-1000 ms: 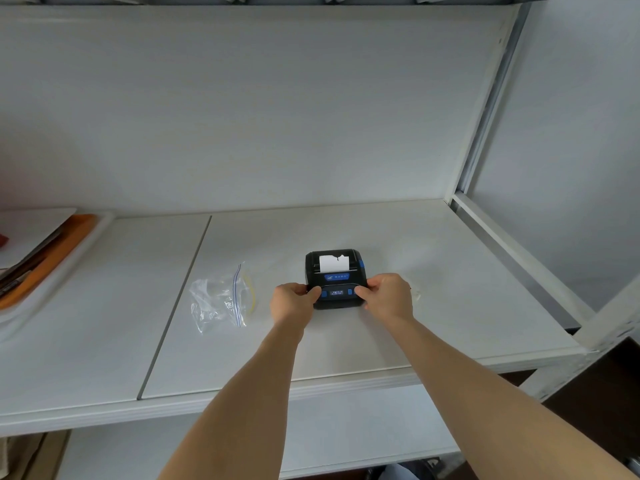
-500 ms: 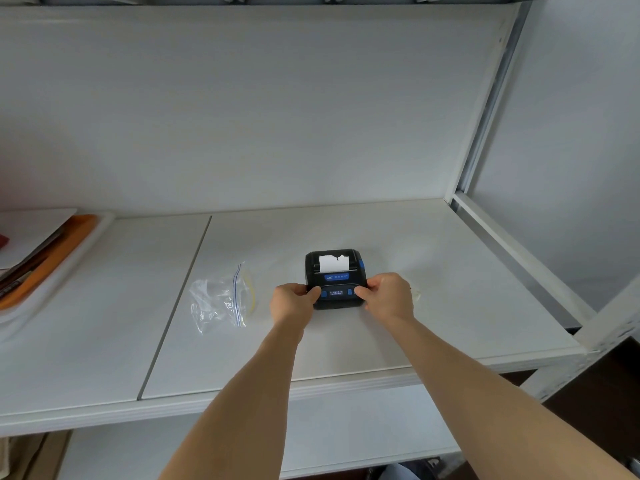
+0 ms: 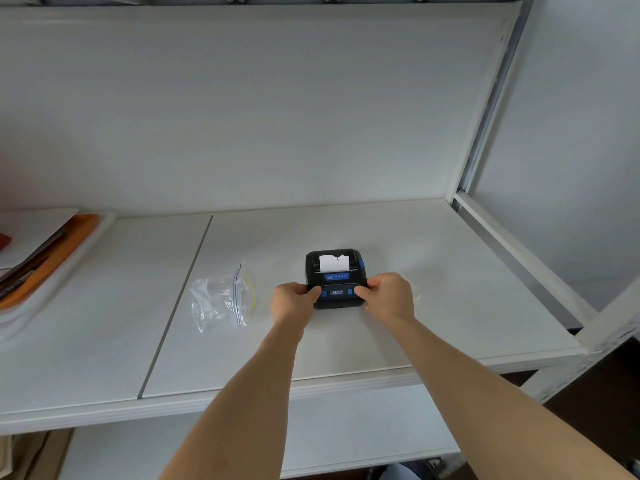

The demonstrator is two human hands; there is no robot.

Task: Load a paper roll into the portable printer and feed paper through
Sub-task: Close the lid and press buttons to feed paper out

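A small black portable printer [image 3: 335, 271] with blue buttons sits on the white shelf [image 3: 346, 341]. Its lid is down and a short strip of white paper [image 3: 334, 262] with a ragged end sticks out of the slot on top. My left hand [image 3: 293, 302] grips the printer's near left corner, thumb on the front panel. My right hand [image 3: 388, 298] grips the near right corner, thumb by the right blue button. The paper roll itself is hidden inside the printer.
An empty clear zip bag [image 3: 221, 299] lies on the shelf left of the printer. At the far left, a white tray [image 3: 52, 282] holds an orange board and papers. A white shelf post [image 3: 491, 98] and rail bound the right side.
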